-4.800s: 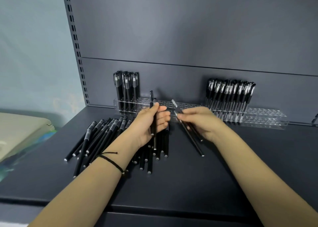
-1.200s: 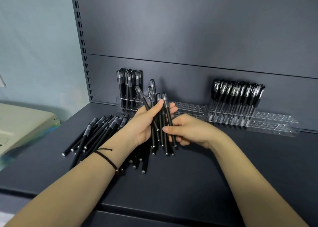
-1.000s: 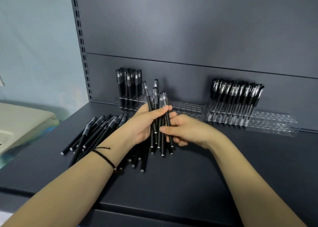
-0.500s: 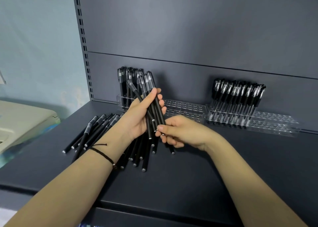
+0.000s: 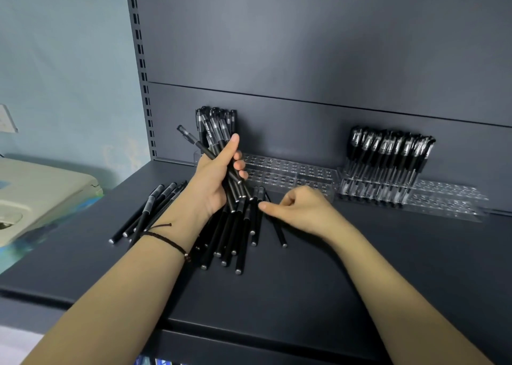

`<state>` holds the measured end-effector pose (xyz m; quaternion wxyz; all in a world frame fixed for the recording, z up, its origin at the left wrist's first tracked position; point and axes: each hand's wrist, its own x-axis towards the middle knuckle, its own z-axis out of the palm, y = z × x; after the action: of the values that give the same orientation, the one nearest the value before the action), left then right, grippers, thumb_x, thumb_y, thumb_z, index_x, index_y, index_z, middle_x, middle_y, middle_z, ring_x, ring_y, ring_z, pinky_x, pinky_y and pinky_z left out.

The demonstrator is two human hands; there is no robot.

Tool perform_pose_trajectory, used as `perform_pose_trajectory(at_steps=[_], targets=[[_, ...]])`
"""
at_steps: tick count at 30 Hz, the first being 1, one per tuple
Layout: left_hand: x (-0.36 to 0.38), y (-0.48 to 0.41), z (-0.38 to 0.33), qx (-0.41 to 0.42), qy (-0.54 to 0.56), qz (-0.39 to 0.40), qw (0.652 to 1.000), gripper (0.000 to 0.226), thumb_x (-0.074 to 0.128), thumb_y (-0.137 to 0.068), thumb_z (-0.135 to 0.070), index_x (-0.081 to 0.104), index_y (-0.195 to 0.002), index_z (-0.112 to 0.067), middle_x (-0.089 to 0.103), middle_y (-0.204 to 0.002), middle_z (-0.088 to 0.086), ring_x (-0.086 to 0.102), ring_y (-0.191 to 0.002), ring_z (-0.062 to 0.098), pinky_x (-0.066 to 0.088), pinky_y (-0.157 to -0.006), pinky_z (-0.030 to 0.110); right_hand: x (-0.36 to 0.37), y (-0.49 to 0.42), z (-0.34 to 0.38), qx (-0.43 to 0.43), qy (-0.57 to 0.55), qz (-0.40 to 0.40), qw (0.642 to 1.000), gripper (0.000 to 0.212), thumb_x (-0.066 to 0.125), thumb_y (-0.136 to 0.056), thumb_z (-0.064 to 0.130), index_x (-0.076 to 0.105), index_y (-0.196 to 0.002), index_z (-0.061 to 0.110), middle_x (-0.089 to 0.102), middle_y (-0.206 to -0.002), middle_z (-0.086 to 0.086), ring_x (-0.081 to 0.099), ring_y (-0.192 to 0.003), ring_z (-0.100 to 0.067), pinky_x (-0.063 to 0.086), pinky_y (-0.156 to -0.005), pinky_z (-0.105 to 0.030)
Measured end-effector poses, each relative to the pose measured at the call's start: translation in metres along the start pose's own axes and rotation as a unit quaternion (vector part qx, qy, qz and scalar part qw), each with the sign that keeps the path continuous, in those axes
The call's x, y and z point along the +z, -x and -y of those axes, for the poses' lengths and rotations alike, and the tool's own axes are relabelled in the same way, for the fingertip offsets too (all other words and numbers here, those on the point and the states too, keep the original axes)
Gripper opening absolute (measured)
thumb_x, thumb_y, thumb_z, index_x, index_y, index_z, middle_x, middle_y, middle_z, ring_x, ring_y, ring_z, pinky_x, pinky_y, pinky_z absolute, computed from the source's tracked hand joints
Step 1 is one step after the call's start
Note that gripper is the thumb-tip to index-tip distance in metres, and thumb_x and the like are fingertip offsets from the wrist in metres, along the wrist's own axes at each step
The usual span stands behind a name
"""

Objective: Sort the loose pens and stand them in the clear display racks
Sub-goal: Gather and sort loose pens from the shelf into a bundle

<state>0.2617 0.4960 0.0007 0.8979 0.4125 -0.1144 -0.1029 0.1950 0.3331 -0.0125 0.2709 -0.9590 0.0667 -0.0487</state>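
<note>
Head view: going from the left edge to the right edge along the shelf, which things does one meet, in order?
Beige machine → loose pens lying flat → left hand gripping a bundle of pens → right hand → standing pens → empty end of the clear rack.

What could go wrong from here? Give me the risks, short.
1. The left hand grips a splayed bundle of pens; one juts sideways and could slip out.
2. That bundle appears close to the standing pens in the left rack and might knock them.
3. The right hand, reaching at the loose pile, could send round pens rolling across the shelf.
</note>
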Motion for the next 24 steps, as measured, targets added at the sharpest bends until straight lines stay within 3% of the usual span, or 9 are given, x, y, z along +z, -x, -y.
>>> perform_pose_trajectory(at_steps=[4, 6, 9, 12, 14, 18, 21, 24], targets=[[0.002, 0.003, -0.002, -0.006, -0.013, -0.014, 1.0, 0.032, 0.066, -0.09, -0.029, 0.045, -0.069, -0.018, 0.045, -0.056, -0.005, 0.041, -0.045, 0.005, 0.039, -0.045, 0.018, 0.01, 0.007, 0.018, 0.004, 0.05, -0.023, 0.998, 0.065, 0.065, -0.07, 0.072, 0.063, -0.084, 0.009, 0.072, -0.087, -0.003, 0.063, -0.079, -0.013, 0.053, -0.077, -0.035], [0.004, 0.005, -0.002, -0.009, -0.054, -0.016, 0.998, 0.031, 0.064, -0.09, -0.038, 0.045, -0.074, -0.019, 0.045, -0.057, -0.005, 0.04, -0.044, 0.006, 0.038, -0.044, 0.02, 0.011, 0.007, 0.022, 0.012, 0.065, -0.01, 0.998, 0.061, 0.067, -0.067, 0.072, 0.06, -0.093, 0.016, 0.068, -0.092, 0.003, 0.061, -0.087, -0.015, 0.053, -0.08, -0.036], [0.006, 0.005, -0.001, -0.028, -0.109, -0.012, 0.994, 0.04, 0.05, -0.092, -0.057, 0.042, -0.08, -0.02, 0.045, -0.056, -0.003, 0.036, -0.04, 0.008, 0.035, -0.041, 0.021, 0.008, 0.004, 0.021, 0.021, 0.025, 0.04, 0.999, 0.064, 0.076, -0.066, 0.061, 0.056, -0.111, 0.02, 0.061, -0.107, 0.004, 0.059, -0.099, -0.016, 0.051, -0.086, -0.035], [0.008, 0.005, 0.001, -0.062, -0.116, 0.001, 0.991, 0.048, 0.034, -0.094, -0.065, 0.043, -0.085, -0.019, 0.042, -0.054, -0.001, 0.031, -0.038, 0.009, 0.028, -0.036, 0.019, 0.002, -0.001, 0.014, 0.022, -0.033, 0.053, 0.998, 0.054, 0.084, -0.068, 0.043, 0.061, -0.108, 0.016, 0.064, -0.106, -0.002, 0.061, -0.099, -0.018, 0.05, -0.086, -0.031], [0.007, 0.003, 0.003, -0.074, -0.121, 0.01, 0.99, 0.047, 0.033, -0.096, -0.063, 0.043, -0.086, -0.018, 0.043, -0.054, -0.001, 0.031, -0.038, 0.008, 0.028, -0.036, 0.019, -0.002, -0.005, 0.008, 0.035, -0.044, 0.058, 0.997, 0.054, 0.085, -0.069, 0.038, 0.061, -0.111, 0.015, 0.063, -0.105, -0.002, 0.061, -0.096, -0.018, 0.05, -0.081, -0.027], [0.004, 0.001, 0.008, -0.088, -0.061, 0.031, 0.994, 0.035, 0.043, -0.1, -0.048, 0.036, -0.089, -0.015, 0.048, -0.061, 0.0, 0.037, -0.043, 0.008, 0.035, -0.038, 0.019, -0.012, -0.007, 0.001, 0.053, -0.057, 0.087, 0.993, 0.051, 0.085, -0.072, 0.03, 0.062, -0.113, 0.011, 0.062, -0.096, -0.001, 0.053, -0.069, -0.01, 0.038, -0.047, -0.019], [0.004, 0.001, 0.009, -0.08, -0.03, 0.026, 0.996, 0.025, 0.049, -0.101, -0.032, 0.041, -0.086, -0.013, 0.051, -0.065, 0.001, 0.043, -0.048, 0.008, 0.041, -0.042, 0.019, -0.021, -0.007, -0.005, 0.063, -0.056, 0.099, 0.992, 0.037, 0.083, -0.076, 0.026, 0.064, -0.105, 0.012, 0.059, -0.083, 0.003, 0.053, -0.073, -0.01, 0.04, -0.049, -0.021], [0.005, 0.002, 0.009, -0.086, -0.022, 0.031, 0.996, 0.013, 0.055, -0.098, -0.022, 0.05, -0.092, -0.011, 0.054, -0.068, -0.001, 0.048, -0.052, 0.007, 0.044, -0.046, 0.018, -0.026, -0.007, -0.011, 0.075, -0.074, 0.093, 0.99, 0.03, 0.081, -0.078, 0.021, 0.065, -0.1, 0.01, 0.057, -0.071, 0.001, 0.051, -0.062, -0.009, 0.04, -0.047, -0.02]])
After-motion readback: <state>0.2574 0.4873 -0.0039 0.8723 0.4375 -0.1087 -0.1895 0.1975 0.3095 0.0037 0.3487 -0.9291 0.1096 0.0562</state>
